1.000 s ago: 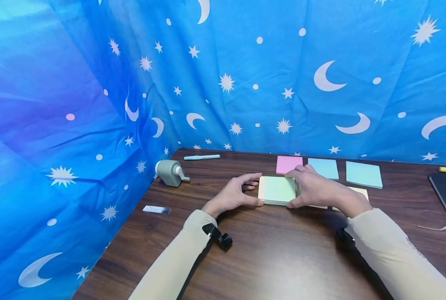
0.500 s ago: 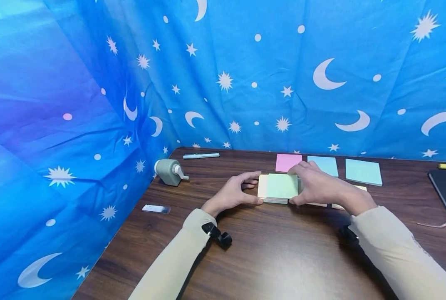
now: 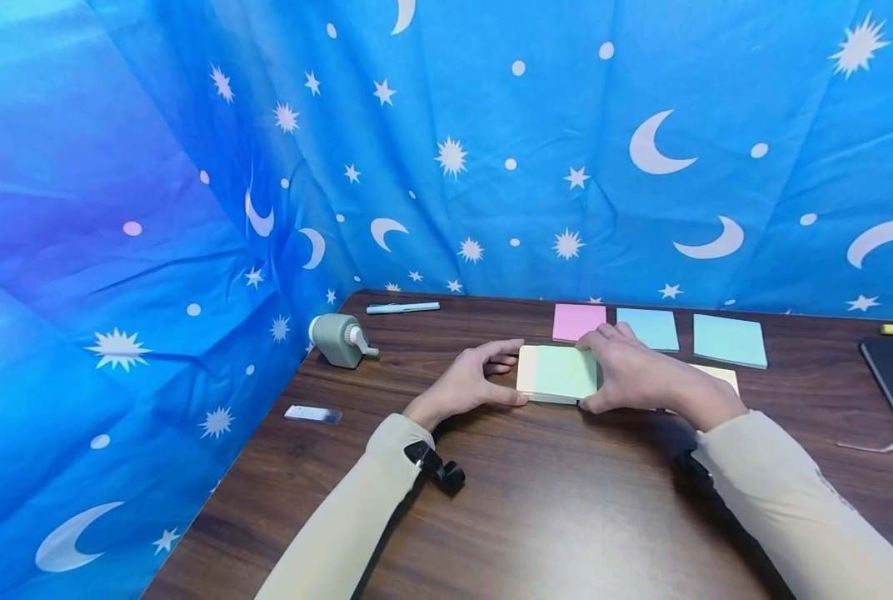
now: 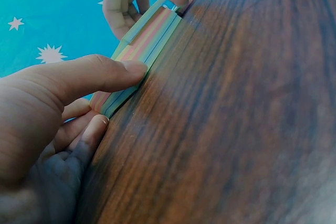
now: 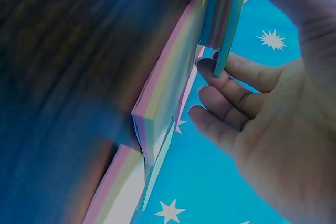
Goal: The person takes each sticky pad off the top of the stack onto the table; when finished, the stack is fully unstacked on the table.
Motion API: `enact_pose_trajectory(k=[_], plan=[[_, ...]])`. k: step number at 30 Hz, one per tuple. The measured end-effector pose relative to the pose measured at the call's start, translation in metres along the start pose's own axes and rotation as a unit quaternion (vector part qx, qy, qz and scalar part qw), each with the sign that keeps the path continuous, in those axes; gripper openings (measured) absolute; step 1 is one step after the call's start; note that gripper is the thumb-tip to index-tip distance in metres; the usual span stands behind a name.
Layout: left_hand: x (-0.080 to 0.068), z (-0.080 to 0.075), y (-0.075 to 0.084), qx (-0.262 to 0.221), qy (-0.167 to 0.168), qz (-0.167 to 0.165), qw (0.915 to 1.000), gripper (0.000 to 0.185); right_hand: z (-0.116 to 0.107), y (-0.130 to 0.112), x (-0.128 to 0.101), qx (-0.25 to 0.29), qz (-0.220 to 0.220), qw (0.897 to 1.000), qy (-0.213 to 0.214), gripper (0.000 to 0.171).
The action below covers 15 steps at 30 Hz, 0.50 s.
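A stack of sticky note pads (image 4: 152, 38) with coloured edges lies on the wooden table in front of me. Its top green sticky note pad (image 3: 566, 372) sits shifted right, leaving a cream strip at the left. My left hand (image 3: 471, 382) grips the stack's left end, thumb on the front edge and fingers behind. At the other end, my right hand (image 3: 630, 369) holds the green pad between thumb at the front corner and fingers at the back. The pad's overhanging edge (image 5: 229, 38) shows against the right fingers in the right wrist view.
Behind the stack lie a pink pad (image 3: 579, 322), a blue pad (image 3: 649, 328) and a mint pad (image 3: 730, 340); a cream pad (image 3: 719, 376) is partly under the right arm. A grey-green bottle (image 3: 337, 340), a pen (image 3: 403, 308) and a clear strip (image 3: 312, 414) lie left.
The green pad has slid right across the stack with my right hand, lifting slightly and then lying flatter, so the cream strip is wider. My left hand has stayed at the left end.
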<state>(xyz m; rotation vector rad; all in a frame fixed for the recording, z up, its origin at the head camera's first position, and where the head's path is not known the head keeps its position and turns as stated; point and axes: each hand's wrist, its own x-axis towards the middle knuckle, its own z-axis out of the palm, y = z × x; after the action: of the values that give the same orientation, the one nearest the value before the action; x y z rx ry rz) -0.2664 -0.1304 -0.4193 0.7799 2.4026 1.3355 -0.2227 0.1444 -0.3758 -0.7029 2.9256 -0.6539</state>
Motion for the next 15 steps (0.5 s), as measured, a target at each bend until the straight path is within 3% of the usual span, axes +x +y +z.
enact_pose_trajectory(k=[15], plan=[[-0.0014, -0.0011, 0.0015, -0.001, -0.001, -0.004, 1.0, 0.081, -0.0023, 0.0019, -0.0048, 0.01, -0.009, 1.0, 0.004, 0.08]])
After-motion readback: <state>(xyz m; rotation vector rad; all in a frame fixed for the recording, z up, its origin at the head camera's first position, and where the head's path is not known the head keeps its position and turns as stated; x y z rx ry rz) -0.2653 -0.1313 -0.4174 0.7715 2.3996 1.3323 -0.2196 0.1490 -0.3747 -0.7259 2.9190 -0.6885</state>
